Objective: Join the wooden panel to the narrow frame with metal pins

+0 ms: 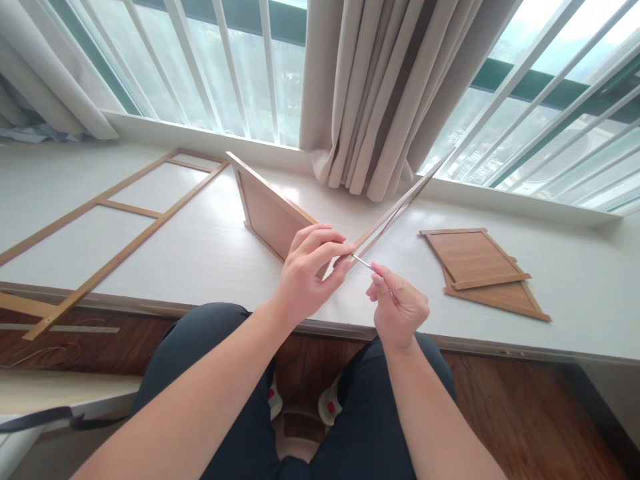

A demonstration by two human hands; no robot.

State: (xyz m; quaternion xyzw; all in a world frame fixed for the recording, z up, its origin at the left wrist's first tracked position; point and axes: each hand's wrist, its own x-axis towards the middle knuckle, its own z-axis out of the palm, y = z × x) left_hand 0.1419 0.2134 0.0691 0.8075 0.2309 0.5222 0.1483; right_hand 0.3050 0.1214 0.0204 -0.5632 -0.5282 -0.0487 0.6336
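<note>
1. The left hand (305,270) has its fingers clamped on the near corner where the upright wooden panel (267,213) meets a second panel (400,203), which is seen edge-on.
2. The right hand (397,303) has its fingers pinched together on a thin metal rod (363,261). Its tip is at that corner, just above the white table (200,247).
3. To my eye, the step goes best with the rod kept in line with the joint while the left grip holds both boards still.
4. The panels are flat, warm brown wood grain with raised rims, and the rod is slim and shiny.
5. A ladder-like frame (115,220) lies flat to the left. Two small panels (473,257) overlap to the right, and a beige curtain (390,87) hangs in folds behind.
</note>
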